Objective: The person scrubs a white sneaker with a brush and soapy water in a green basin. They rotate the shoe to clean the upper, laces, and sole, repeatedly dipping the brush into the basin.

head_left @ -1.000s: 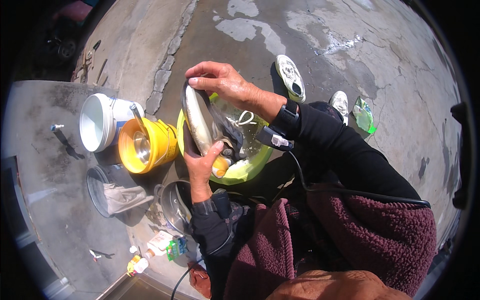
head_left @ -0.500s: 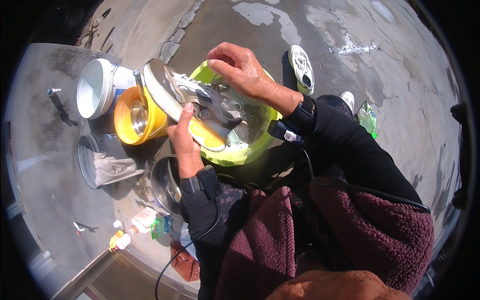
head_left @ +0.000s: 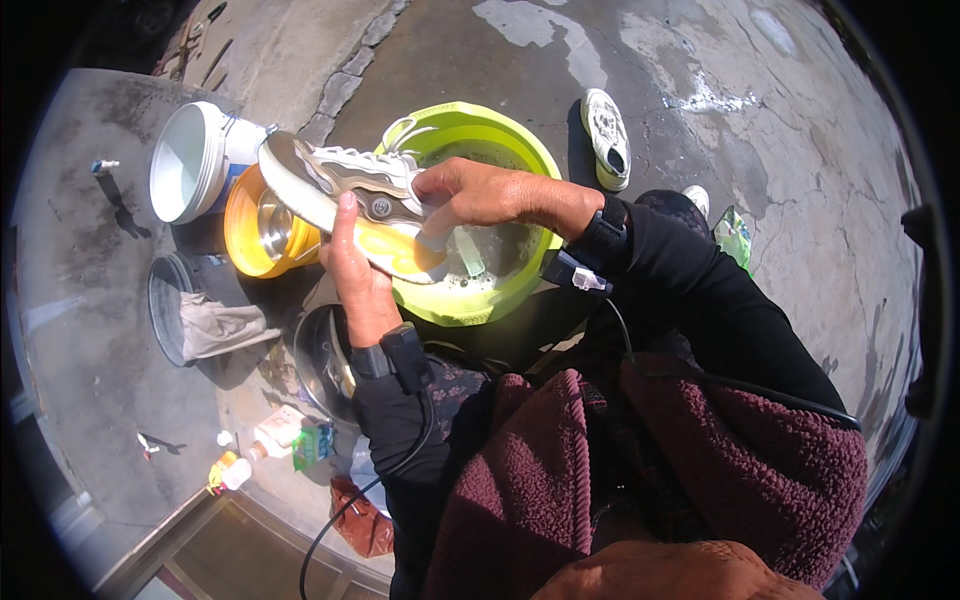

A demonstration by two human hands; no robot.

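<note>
Right hand (head_left: 475, 195) now grips the sneaker (head_left: 378, 205) — it hung clear before.

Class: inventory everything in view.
Held shoe: one, white, brown, yellow, between hands
Basin: one, lime, centre
Further shoes: two, white, upper right
Bucket: one, white, left
Second bucket: one, yellow, left
Utensil: one, silver, inside second bucket
Tub: one, grey, left
Cloth: one, beige, over tub
Pot: one, silver, left
Containers: two, white, lower left
Packets: two, green, left, right
Bag: one, reddish, lower left
Towel: one, maroon, lower right
Left hand: one, bare, holding shoe
Right hand: one, bare, at heel
</note>
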